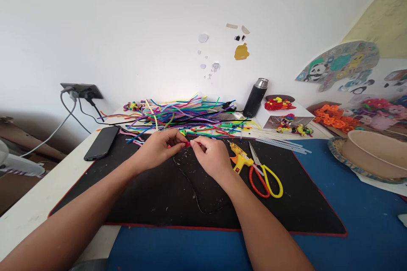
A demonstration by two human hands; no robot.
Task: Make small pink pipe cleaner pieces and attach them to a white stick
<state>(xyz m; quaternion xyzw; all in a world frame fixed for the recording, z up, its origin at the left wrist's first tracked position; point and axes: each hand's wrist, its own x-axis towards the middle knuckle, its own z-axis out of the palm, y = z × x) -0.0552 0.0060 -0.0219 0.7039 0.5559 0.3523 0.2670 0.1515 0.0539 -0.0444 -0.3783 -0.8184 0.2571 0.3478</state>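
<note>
Over the far part of the black mat (143,199), my left hand (159,148) and my right hand (211,156) meet with their fingertips close together. Between them shows a small red piece (187,144), which looks like pipe cleaner. Thumb and fingers of both hands are pinched on it, so most of it is hidden. Right of my right hand lie a yellow hot glue gun (241,157) and scissors (263,175) with one red and one yellow handle. Just beyond my fingers spreads a pile of colourful pipe cleaners (187,112).
A black phone (101,143) rests at the mat's left edge. At the back stand a black thermos (255,98) and a white box (280,119) with pipe cleaner figures. Clear glue sticks (282,145) lie at right, near a round tray (343,161). A black cable (193,190) crosses the mat.
</note>
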